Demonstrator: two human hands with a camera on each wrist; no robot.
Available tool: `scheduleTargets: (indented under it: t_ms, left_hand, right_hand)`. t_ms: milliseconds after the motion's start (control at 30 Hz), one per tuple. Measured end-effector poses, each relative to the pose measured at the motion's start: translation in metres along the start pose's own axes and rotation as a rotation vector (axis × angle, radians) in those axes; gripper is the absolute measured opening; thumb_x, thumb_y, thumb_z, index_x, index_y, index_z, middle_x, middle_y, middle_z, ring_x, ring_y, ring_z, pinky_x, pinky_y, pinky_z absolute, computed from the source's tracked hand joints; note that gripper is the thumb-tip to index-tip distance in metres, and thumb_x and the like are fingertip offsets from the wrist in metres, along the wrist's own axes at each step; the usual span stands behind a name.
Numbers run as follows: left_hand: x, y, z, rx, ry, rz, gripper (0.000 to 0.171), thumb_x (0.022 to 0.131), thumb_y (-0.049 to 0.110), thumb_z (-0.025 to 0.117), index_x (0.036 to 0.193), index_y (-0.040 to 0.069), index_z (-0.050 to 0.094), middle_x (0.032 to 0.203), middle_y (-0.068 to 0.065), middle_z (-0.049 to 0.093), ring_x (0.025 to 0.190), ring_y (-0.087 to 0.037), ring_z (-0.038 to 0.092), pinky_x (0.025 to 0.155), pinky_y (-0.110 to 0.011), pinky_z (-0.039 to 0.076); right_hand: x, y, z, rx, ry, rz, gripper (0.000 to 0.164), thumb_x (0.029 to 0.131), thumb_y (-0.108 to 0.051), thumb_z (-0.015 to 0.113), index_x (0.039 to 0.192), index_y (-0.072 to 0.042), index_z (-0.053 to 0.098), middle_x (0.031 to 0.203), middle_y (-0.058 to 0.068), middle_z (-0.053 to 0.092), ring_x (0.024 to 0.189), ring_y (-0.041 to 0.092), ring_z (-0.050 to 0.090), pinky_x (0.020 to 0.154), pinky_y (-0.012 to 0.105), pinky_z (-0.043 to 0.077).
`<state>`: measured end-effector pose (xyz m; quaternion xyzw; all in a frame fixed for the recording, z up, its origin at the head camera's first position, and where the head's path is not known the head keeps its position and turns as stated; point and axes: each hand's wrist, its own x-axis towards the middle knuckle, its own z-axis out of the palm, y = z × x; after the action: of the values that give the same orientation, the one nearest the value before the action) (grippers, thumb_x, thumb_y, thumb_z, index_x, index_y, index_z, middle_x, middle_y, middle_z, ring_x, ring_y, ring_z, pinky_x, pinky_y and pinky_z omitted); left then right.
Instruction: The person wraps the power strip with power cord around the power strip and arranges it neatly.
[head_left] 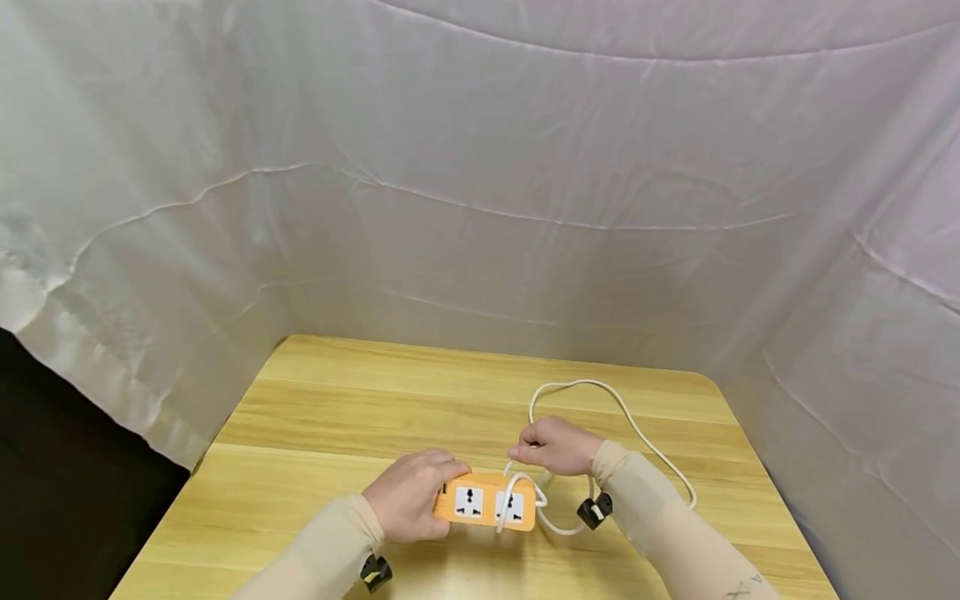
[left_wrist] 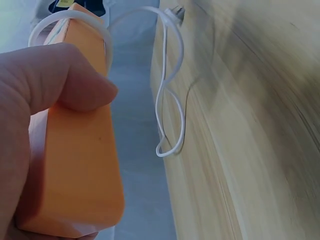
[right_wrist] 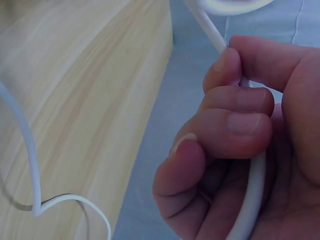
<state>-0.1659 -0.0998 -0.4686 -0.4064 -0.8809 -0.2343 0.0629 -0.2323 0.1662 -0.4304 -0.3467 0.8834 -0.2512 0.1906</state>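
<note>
An orange power strip with white socket panels is tilted up toward the head camera near the front of the table. My left hand grips its left end, the thumb along the orange side. One turn of white cord passes around the strip's right part, across a socket. Just right of the strip, my right hand pinches the cord between thumb and index finger, the other fingers curled round it in the right wrist view. A plug shows at the far end of the cord in the left wrist view.
More white cord loops across the wooden table behind and right of my right hand. Pale cloth hangs around the table's back and sides. A small black device sits on my right wrist, another on my left.
</note>
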Motion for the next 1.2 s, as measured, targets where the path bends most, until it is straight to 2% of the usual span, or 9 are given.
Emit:
scheduleTargets:
  t_ms: [233,567,733,867,1000,1200]
  left_hand:
    - [0.0,0.002,-0.002,0.056,-0.03,-0.029,0.065,0.059,0.024,0.075,0.119,0.006,0.057,0.108,0.0,0.061,0.099,-0.014,0.056,0.086,-0.033,0.046]
    - [0.002,0.002,0.0,0.058,-0.042,-0.078,0.063,0.059,0.026,0.075,0.116,0.005,0.059,0.096,0.006,0.061,0.084,-0.007,0.055,0.078,-0.029,0.048]
    - [0.004,0.003,0.0,0.06,-0.067,-0.118,0.065,0.061,0.028,0.076,0.118,0.004,0.057,0.102,0.001,0.062,0.09,-0.012,0.058,0.081,-0.033,0.048]
    - [0.006,0.004,0.0,0.078,-0.089,-0.142,0.067,0.062,0.03,0.076,0.12,0.004,0.056,0.108,-0.003,0.062,0.094,-0.016,0.058,0.082,-0.033,0.048]
    - [0.006,0.005,0.0,0.088,-0.061,-0.148,0.065,0.061,0.028,0.077,0.117,0.003,0.057,0.103,-0.002,0.062,0.089,-0.013,0.058,0.078,-0.03,0.049]
    - [0.006,0.005,0.003,0.085,-0.017,-0.193,0.058,0.06,0.024,0.074,0.111,0.003,0.059,0.09,0.003,0.061,0.073,-0.005,0.052,0.066,-0.023,0.047]
  right_hand:
    - [-0.001,-0.004,-0.002,-0.011,0.018,-0.01,0.039,0.092,-0.039,0.049,0.059,-0.018,0.046,0.051,-0.012,0.035,0.045,0.002,0.031,0.043,0.02,0.029]
    - [-0.003,-0.02,-0.006,-0.044,0.051,-0.02,0.036,0.093,-0.033,0.049,0.062,-0.016,0.054,0.053,-0.013,0.039,0.045,0.002,0.033,0.043,0.02,0.03]
    - [-0.005,-0.027,-0.007,-0.072,0.055,0.002,0.038,0.095,-0.037,0.045,0.062,-0.018,0.052,0.052,-0.012,0.038,0.044,0.002,0.032,0.043,0.02,0.03]
    - [-0.005,-0.032,-0.006,-0.095,0.079,0.015,0.04,0.095,-0.035,0.044,0.063,-0.014,0.056,0.051,-0.011,0.038,0.044,0.003,0.032,0.043,0.02,0.03]
    - [-0.006,-0.038,-0.003,-0.097,0.112,0.042,0.039,0.095,-0.031,0.045,0.064,-0.011,0.058,0.05,-0.011,0.039,0.043,0.003,0.032,0.042,0.021,0.031]
    - [-0.009,-0.048,0.001,-0.022,0.146,0.129,0.042,0.096,-0.033,0.043,0.059,-0.015,0.051,0.048,-0.009,0.033,0.04,0.005,0.027,0.041,0.022,0.028]
